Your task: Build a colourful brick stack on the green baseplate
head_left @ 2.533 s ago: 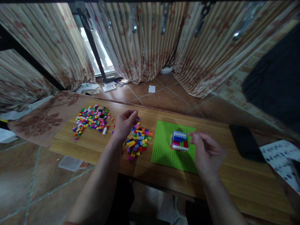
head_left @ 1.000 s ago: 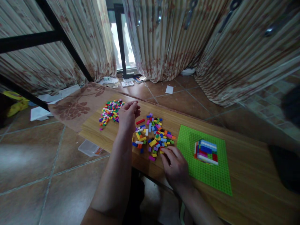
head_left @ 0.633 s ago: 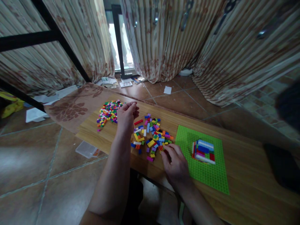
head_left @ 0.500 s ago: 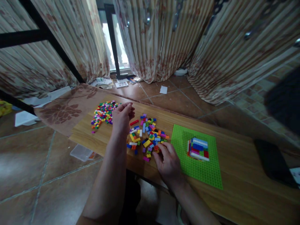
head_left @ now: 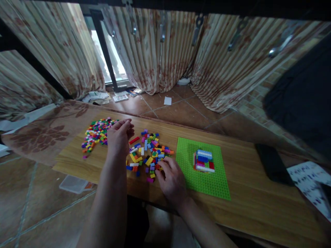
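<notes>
Two bare forearms enter from below, across the near edge of the surface (head_left: 269, 213). The left forearm (head_left: 108, 193) runs almost straight away from the body. Its left hand (head_left: 120, 134) is raised over the surface's left half, towards the far edge, fingers curled inward and pointing right. The right forearm (head_left: 204, 220) slants forward and leftward, ending in a right hand (head_left: 172, 179) held low by the near edge, back upward, fingers bent, thumb and index finger slightly spread.
</notes>
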Tool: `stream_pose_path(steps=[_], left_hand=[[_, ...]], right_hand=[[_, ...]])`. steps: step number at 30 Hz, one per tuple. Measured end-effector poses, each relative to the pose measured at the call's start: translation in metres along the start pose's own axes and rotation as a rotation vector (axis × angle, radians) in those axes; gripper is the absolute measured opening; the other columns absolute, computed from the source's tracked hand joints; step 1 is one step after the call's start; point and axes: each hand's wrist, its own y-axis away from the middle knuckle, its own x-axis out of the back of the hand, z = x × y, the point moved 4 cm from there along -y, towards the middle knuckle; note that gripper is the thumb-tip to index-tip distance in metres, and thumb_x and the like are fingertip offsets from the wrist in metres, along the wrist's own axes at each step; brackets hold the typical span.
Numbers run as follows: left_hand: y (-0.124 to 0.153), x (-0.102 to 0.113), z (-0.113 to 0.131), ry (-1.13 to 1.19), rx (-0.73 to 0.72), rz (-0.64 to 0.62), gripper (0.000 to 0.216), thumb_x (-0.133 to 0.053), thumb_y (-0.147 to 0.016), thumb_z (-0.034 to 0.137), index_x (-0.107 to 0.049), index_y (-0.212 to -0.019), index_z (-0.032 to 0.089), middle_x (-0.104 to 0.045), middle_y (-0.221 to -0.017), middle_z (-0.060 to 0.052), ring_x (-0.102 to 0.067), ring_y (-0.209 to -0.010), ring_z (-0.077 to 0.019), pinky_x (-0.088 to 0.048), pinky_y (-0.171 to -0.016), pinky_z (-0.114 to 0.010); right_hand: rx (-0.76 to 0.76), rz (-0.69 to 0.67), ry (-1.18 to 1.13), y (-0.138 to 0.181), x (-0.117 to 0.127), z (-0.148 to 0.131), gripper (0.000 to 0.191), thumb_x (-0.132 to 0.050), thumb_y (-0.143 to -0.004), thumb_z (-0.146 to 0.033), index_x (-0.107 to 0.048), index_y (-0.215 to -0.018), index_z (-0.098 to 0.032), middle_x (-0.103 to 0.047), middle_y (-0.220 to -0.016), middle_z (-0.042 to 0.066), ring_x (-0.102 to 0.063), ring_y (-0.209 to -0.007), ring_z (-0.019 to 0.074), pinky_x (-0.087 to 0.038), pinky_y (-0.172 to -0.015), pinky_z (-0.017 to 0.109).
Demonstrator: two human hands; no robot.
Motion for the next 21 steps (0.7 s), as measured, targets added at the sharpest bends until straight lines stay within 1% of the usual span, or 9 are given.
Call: stream_pose_path(steps=[8, 11, 17, 21], left_hand=[[-0.004, 0.008, 0.001, 0.047, 0.002, 0.024, 0.028, -0.074, -0.055, 0.027, -0.066, -0.079, 0.014, -0.060, -0.061, 0.003, -0.051, -0.048, -0.0053, -0.040, -0.048, -0.017], [-0.006, 0.013, 0.001, 0.052, -0.005, 0.037, 0.028, -0.074, -0.055, 0.028, -0.066, -0.079, 0.014, -0.060, -0.061, 0.003, -0.050, -0.048, -0.0053, -0.040, -0.048, -0.018], [-0.005, 0.011, -0.003, 0.017, 0.025, -0.040, 0.028, -0.076, -0.056, 0.030, -0.067, -0.077, 0.014, -0.061, -0.062, 0.002, -0.051, -0.049, -0.0057, -0.040, -0.049, -0.017], [-0.004, 0.007, -0.005, -0.032, 0.038, -0.068, 0.028, -0.076, -0.057, 0.031, -0.066, -0.076, 0.013, -0.061, -0.061, 0.002, -0.050, -0.047, -0.0055, -0.040, -0.049, -0.018]], right_hand=[[-0.002, 0.064, -0.065, 0.004, 0.001, 0.004, 0.022, -0.051, -0.090, -0.017, -0.063, -0.109, -0.020, -0.061, -0.109, 0.011, -0.062, -0.102, 0.0246, -0.055, -0.088, 0.040], [0.004, 0.108, -0.112, 0.004, 0.004, 0.005, 0.021, -0.051, -0.092, -0.018, -0.063, -0.109, -0.019, -0.062, -0.109, 0.012, -0.063, -0.100, 0.0230, -0.056, -0.085, 0.037], [0.019, 0.134, -0.251, 0.002, 0.010, 0.006, 0.019, -0.050, -0.093, -0.018, -0.064, -0.106, -0.018, -0.067, -0.097, 0.009, -0.066, -0.091, 0.0191, -0.056, -0.079, 0.032], [-0.066, 0.136, -0.350, 0.002, 0.014, 0.008, 0.018, -0.052, -0.094, -0.021, -0.066, -0.104, -0.019, -0.068, -0.097, 0.008, -0.067, -0.089, 0.0182, -0.055, -0.076, 0.030]])
